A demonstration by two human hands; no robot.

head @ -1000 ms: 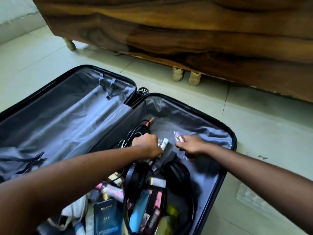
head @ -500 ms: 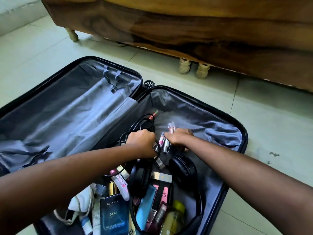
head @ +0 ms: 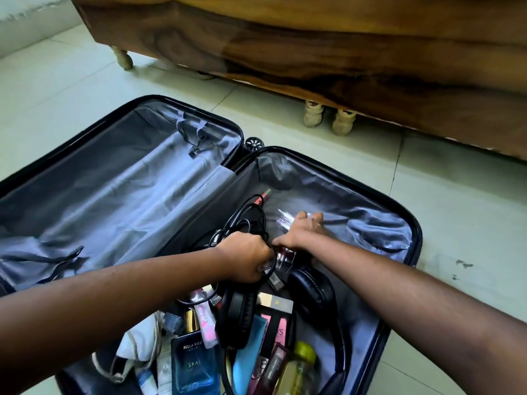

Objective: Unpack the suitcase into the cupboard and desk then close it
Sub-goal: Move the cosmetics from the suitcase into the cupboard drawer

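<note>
The black suitcase point(head: 415, 223) lies open on the floor, grey lining showing. Its left half point(head: 114, 195) holds nothing; the right half is packed with loose items. My left hand point(head: 246, 256) grips a bunch of small cosmetic tubes, with a black cable point(head: 245, 216) looped beside it. My right hand point(head: 301, 233) reaches further into the right half and holds small clear tubes point(head: 283, 220) that stick out past its fingers, blurred. Black headphones point(head: 310, 286) lie just under both hands. A blue perfume box point(head: 194, 363) and more cosmetics sit nearer me.
A dark wooden cupboard point(head: 313, 52) on short turned legs point(head: 328, 116) stands right behind the suitcase. Pale floor tiles point(head: 456, 195) surround it. A white cloth bag point(head: 137, 352), a green-capped bottle point(head: 302, 357) and a red pencil point(head: 263, 195) also lie in the case.
My right hand has drawn away from my left and moved further into the case with the clear tubes. My left hand stays gripping its bunch. The view has tilted down.
</note>
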